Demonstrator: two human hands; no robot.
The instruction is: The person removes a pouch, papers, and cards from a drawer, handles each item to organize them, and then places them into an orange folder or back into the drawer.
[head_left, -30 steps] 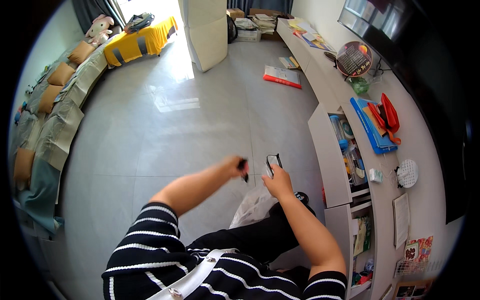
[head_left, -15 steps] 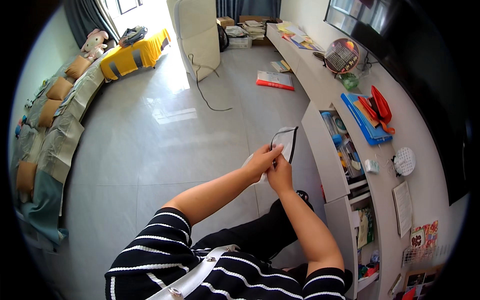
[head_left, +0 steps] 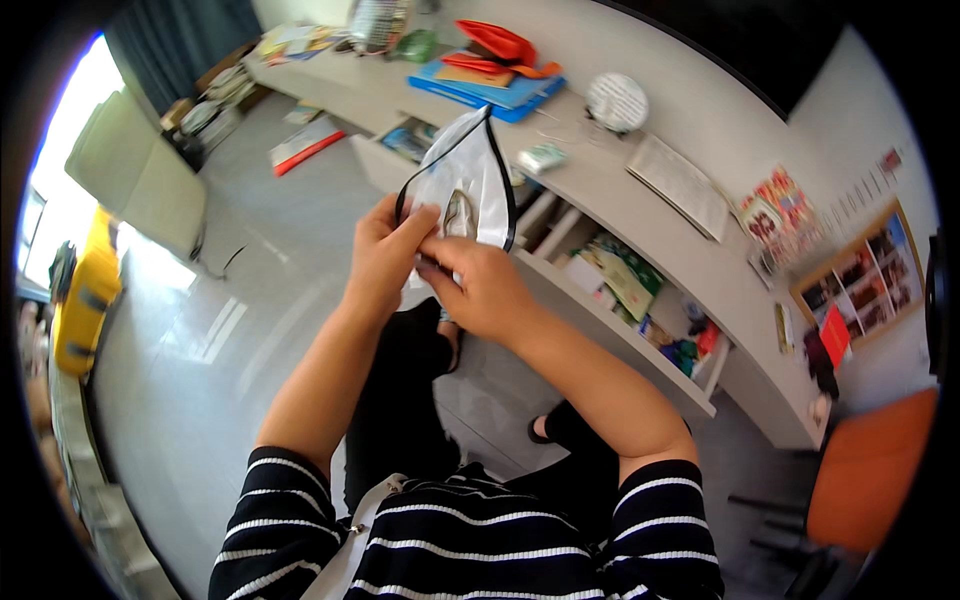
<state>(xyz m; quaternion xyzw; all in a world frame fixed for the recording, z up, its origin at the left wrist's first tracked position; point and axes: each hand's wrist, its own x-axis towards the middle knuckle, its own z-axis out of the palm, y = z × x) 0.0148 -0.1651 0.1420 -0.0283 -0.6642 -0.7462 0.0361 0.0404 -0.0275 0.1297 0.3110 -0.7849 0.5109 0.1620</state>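
Note:
Both my hands are raised in front of me, close together, around a translucent white pouch [head_left: 488, 180] with black edging. My left hand [head_left: 385, 252] pinches its lower left side. From the lower right my right hand [head_left: 482, 285] grips the pouch, its fingers meeting those of the left hand. A small looped, light-coloured item [head_left: 458, 215] shows in or against the pouch; its kind is unclear. The pouch's bottom is mostly hidden behind my fingers.
Open drawers [head_left: 655, 370] with packets and small items jut from the long cabinet [head_left: 740, 330]. Blue folders [head_left: 485, 90], a red bag [head_left: 497, 42] and a round white stand [head_left: 617, 103] sit on top. An orange chair [head_left: 875, 470] stands at right.
My view has swung right toward the cabinet and its open drawers. The hands have brought the pouch nearer and it appears more spread, with the looped item showing.

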